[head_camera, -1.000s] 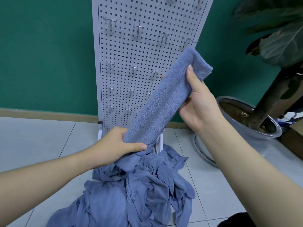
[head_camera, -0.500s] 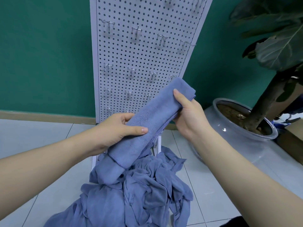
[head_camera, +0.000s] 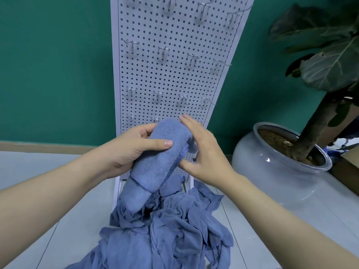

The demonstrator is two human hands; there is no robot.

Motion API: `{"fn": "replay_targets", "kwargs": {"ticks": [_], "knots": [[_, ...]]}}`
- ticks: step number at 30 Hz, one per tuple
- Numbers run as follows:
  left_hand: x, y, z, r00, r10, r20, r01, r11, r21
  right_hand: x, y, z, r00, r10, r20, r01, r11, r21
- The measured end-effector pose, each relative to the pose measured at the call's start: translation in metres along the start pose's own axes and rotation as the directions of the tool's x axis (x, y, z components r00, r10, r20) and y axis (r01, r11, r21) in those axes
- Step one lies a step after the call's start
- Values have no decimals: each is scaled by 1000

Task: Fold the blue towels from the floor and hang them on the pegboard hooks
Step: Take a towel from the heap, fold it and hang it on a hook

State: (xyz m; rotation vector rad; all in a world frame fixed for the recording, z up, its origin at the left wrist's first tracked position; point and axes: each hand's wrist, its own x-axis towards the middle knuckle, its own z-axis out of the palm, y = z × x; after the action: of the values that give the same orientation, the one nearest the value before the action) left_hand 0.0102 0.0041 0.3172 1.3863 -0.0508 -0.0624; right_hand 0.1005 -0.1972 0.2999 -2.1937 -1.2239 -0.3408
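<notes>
— What are the hands doing?

— The left hand grips a folded blue towel, thumb on top. The right hand has straight fingers and touches the towel's right side.

— Where is the towel?

— Up in the air, in front of the bottom of the white pegboard. Its low end hangs near the pile of blue towels on the floor.

— And the hooks?

— They hold nothing. A plant pot stands on the right.
</notes>
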Motion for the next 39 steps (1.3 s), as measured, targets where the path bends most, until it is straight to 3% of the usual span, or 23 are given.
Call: {"fn": "replay_targets", "kwargs": {"ticks": [2, 6, 10, 13, 16, 22, 28, 36, 39], "knots": [[-1, 3, 0, 1000, -8, 31, 7, 1000, 23, 3, -2, 4, 996, 18, -86, -6, 989, 145], [-4, 8, -3, 998, -46, 48, 44, 998, 42, 3, -7, 8, 986, -18, -168, 55, 974, 219], [-9, 26, -4, 999, -32, -35, 41, 958, 282, 11, -22, 2, 979, 85, -183, -37, 967, 253], [-13, 42, -2, 919, 250, -305, -28, 814, 580, 28, -36, -7, 954, 173, -243, -106, 958, 267], [-18, 62, -1, 784, 567, -253, -163, 582, 797, 54, -50, -20, 929, 195, -315, -101, 951, 292], [-13, 103, 3, 757, 639, -134, -191, 413, 890, 118, -81, -59, 891, 249, -380, -117, 934, 336], [9, 163, 7, 569, 795, -210, -149, 351, 924, 181, -113, -92, 858, 276, -433, -102, 918, 384], [31, 249, -29, 423, 870, -255, -130, 337, 933, 253, -144, -151, 893, 82, -442, 13, 978, 209], [34, 288, -43, 385, 888, -251, -201, 346, 916, 280, -155, -178, 886, -16, -464, 74, 991, 108]]}}
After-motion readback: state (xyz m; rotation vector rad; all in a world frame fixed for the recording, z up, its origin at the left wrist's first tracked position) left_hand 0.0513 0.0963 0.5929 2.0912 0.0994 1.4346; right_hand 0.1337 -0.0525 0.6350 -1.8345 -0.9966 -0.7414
